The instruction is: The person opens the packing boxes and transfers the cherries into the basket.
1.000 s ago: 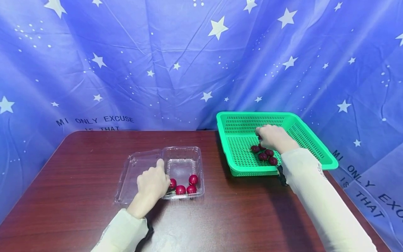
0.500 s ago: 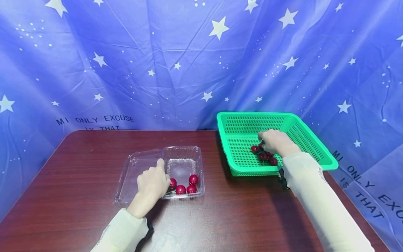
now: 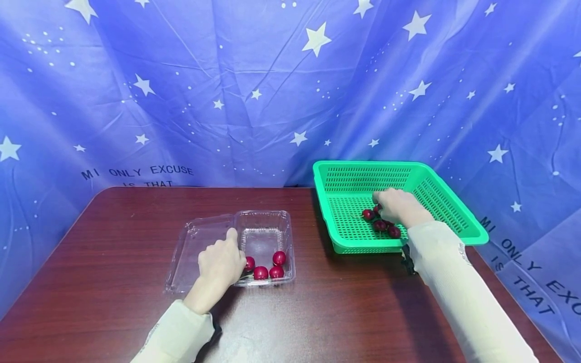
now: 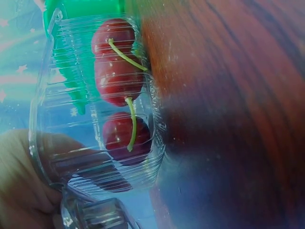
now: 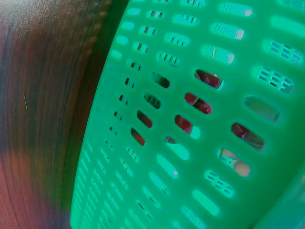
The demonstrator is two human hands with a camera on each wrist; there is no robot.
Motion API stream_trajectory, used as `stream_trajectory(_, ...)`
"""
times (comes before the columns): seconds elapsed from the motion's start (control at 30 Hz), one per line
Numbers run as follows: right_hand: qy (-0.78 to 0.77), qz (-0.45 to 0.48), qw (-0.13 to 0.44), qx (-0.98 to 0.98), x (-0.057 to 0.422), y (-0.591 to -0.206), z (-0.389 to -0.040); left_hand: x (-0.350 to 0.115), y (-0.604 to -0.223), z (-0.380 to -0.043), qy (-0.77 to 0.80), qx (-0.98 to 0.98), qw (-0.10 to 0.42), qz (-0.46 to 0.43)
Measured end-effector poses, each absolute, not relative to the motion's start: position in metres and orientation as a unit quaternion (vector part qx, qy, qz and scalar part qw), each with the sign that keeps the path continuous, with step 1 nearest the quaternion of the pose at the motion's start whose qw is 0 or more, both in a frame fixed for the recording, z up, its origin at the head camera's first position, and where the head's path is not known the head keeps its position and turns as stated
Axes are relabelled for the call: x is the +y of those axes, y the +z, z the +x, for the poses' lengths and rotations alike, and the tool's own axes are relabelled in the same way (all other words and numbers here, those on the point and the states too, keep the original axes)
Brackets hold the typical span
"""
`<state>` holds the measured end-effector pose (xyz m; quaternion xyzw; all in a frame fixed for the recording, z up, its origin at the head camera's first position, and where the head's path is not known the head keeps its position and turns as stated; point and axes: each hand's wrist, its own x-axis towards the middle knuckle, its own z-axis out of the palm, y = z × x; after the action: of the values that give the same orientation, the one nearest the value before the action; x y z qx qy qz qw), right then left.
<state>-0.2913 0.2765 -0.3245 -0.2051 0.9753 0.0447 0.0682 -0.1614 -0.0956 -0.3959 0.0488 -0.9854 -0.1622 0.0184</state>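
My left hand (image 3: 221, 262) grips the left side of an open clear plastic box (image 3: 290, 242), thumb pointing away along its hinge. In the left wrist view the fingers show through the box wall beside red cherries (image 4: 119, 78) with green stems. Inside the green basket (image 3: 338, 242), my right hand (image 3: 399, 205) reaches down with bent fingers among dark red cherries (image 3: 380, 225). The hand covers part of this cluster, and I cannot tell whether a cherry is pinched. Through the basket slots in the right wrist view, a fingertip (image 5: 240, 168) shows close to a cherry (image 5: 240, 130).
The clear lid (image 3: 195, 252) lies folded out to the left of the box. Both containers stand on a dark wooden table (image 3: 317, 312), the basket at the back right. A blue curtain (image 3: 254, 60) with white stars hangs behind the table.
My right hand has moved slightly down and to the right over the cherries in the basket, covering more of one. The left hand and the box have stayed put.
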Motion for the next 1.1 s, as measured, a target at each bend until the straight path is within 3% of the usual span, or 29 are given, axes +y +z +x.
stream_trajectory(1.1,0.043,-0.200,0.069,0.976,0.277,-0.314,-0.293,-0.096,-0.396,-0.163,-0.159,-0.986,0.014,0.051)
